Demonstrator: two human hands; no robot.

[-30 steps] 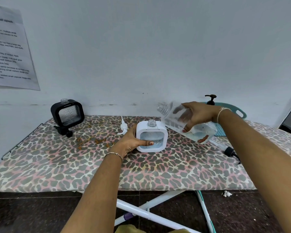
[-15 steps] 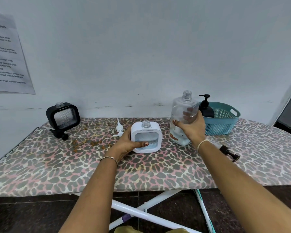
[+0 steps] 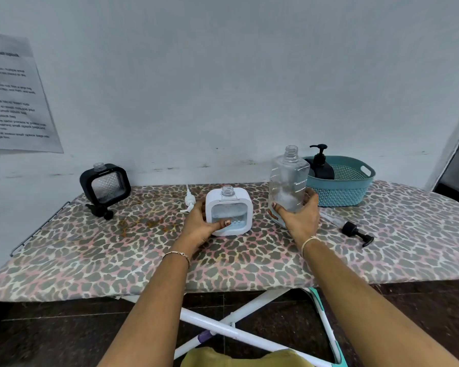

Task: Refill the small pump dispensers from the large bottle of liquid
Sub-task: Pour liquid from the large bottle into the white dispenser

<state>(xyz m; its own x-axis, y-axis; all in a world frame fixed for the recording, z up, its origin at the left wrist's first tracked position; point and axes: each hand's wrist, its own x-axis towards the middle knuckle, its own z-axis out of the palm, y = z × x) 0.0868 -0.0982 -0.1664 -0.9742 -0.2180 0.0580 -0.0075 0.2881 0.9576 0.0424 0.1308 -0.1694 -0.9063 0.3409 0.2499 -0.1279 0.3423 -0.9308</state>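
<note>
Leopard-print board [image 3: 90,263]: left hand [image 3: 198,230] grips white dispenser [image 3: 243,201], right hand [image 3: 301,221] bottle [image 3: 289,178]

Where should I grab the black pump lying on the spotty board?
Pinch the black pump by its round collar, coming down from above. It lies on its side on the board, so the collar is the thickest part; the clear tube is thin and likely wet.

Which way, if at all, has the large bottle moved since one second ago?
Yes. The large bottle, gripped by the right hand, was tilted toward the white dispenser; now it stands upright to that dispenser's right, beside the teal basket.
</note>
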